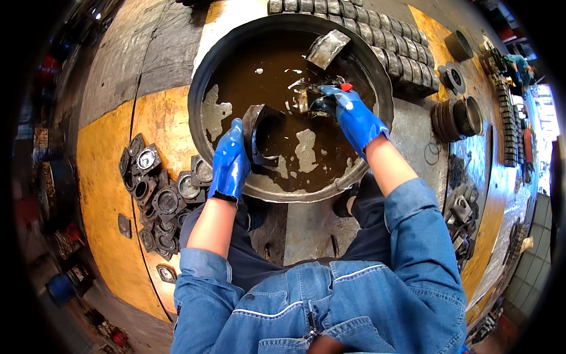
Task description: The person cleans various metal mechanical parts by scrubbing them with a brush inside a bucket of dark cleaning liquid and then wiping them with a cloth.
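Note:
A wide round metal basin (200,133) holds murky brown liquid with patches of pale foam. My left hand (230,162), in a blue rubber glove, grips a dark C-shaped metal part (254,131) over the near left of the basin. Above the liquid on the right, my gloved right hand (354,115) is closed around a small tool with a red end (346,87). Its working end is lost in glare and splashes, so its kind is unclear. Another curved metal block (328,49) rests at the basin's far right rim.
Left of the basin lies a heap of flanged metal parts (168,200). Rows of stacked curved metal blocks (407,68) stand beyond the far right rim. Metal rings (460,120) and a short cylinder (458,45) are farther right. My legs straddle the near side.

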Tool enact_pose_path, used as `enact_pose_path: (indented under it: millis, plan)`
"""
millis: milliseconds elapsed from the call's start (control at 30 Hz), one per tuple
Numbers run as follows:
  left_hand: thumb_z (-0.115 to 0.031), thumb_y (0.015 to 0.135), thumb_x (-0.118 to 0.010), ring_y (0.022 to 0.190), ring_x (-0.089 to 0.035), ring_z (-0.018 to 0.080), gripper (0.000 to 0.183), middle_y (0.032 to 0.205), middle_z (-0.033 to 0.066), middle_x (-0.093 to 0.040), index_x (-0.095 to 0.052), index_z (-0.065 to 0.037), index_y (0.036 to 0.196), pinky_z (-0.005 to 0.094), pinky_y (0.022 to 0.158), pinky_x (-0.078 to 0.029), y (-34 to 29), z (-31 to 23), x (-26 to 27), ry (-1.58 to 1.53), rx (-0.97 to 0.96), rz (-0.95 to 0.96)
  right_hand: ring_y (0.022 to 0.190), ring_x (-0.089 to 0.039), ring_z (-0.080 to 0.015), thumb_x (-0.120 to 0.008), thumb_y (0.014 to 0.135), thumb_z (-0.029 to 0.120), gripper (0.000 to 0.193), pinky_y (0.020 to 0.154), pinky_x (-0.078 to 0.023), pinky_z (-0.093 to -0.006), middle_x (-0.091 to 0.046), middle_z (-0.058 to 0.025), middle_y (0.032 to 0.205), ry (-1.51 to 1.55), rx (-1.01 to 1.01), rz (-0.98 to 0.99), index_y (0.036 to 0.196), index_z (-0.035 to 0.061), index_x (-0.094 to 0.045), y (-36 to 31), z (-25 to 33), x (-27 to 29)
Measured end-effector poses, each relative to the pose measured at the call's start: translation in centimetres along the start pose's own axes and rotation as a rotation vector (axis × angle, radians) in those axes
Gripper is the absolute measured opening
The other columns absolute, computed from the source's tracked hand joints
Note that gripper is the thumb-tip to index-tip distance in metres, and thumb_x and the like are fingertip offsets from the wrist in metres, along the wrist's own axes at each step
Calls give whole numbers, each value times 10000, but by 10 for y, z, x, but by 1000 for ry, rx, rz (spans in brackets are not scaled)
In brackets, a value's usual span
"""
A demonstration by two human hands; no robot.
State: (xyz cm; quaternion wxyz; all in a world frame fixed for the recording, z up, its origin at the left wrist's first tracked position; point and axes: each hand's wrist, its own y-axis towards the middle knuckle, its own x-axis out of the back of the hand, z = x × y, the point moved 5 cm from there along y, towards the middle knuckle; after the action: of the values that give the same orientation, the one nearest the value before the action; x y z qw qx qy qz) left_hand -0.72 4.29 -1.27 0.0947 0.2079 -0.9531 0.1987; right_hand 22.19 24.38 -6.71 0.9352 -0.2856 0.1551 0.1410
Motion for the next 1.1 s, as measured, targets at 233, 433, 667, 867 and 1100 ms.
enact_pose_path:
  millis: [233, 433, 667, 867, 1100]
  plan:
    - [-86, 1089, -453, 1255, -644, 369, 425, 1367, 286, -634, -477, 6, 1503, 420, 1038, -513, 4, -8, -1, 739, -199, -41, 860, -735, -160, -755, 958, 245, 307, 793, -605, -320, -763, -112, 1119, -408, -14, 243, 1157, 12, -756, -38, -17, -57]
    - [-457, 1106, -430, 976, -646, 211, 606, 1073, 161, -728, -676, 80, 1242, 334, 845, -516, -8, -12, -5, -226, 37, -116, 859, -633, -93, -773, 937, 245, 273, 769, -547, -285, -745, -31, 942, -635, 207, 574, 1099, 24, -771, -66, -25, -88]
    - [-189, 1081, -439, 1197, -630, 408, 447, 1316, 287, -635, -483, -24, 1495, 445, 1014, -506, -6, -1, 7, 381, -63, -66, 844, -644, -96, -760, 960, 225, 245, 779, -540, -260, -735, -21, 941, -436, 176, 199, 1102, 26, -770, -35, -24, -50]
    - [-37, 1025, -470, 1265, -610, 446, 520, 1364, 319, -606, -430, -21, 1543, 472, 1051, -502, -6, -7, 6, 762, -138, -49, 892, -671, -114, -747, 948, 157, 239, 821, -555, -267, -757, -43, 990, -649, 284, 593, 1138, 14, -766, -82, -19, -90]
    - [-261, 1142, -357, 945, -707, 375, 432, 1072, 288, -716, -575, 80, 1293, 466, 808, -543, -3, 4, 5, 601, -295, -145, 778, -627, -86, -718, 888, 135, 156, 719, -529, -276, -738, -6, 867, -435, 200, 187, 995, 36, -772, -35, -12, -60]
